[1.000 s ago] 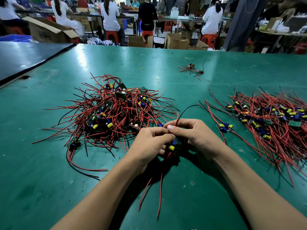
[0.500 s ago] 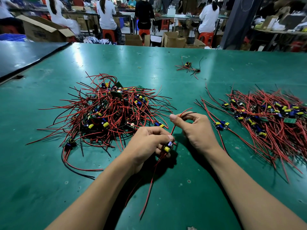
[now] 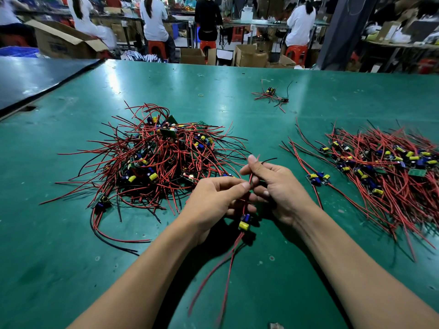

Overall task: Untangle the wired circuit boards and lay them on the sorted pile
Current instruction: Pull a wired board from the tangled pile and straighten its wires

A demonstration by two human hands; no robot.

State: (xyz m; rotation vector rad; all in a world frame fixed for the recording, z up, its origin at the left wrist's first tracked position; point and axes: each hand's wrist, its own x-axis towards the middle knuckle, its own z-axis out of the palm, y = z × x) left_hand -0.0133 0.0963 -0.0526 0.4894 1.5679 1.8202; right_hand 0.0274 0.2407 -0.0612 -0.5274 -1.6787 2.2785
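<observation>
A tangled heap of small circuit boards (image 3: 156,160) with red and black wires lies left of centre on the green table (image 3: 71,257). The sorted pile (image 3: 389,169) of boards, wires roughly parallel, spreads at the right. One wired board (image 3: 244,223) with a yellow and a blue capacitor hangs between my hands, its two red wires trailing toward me. My left hand (image 3: 213,203) pinches its upper wires just above the board. My right hand (image 3: 278,186) pinches the same red and black wires higher up, thumb raised.
A small separate cluster of wired boards (image 3: 272,95) lies farther back on the table, with a rubber band (image 3: 201,95) to its left. A dark table (image 3: 28,79) adjoins at the far left. Seated people, red stools and cardboard boxes fill the background.
The board has dropped below my left hand and now dangles. My right hand slid up along the wires and came back close to the left hand, drawing the wires upright.
</observation>
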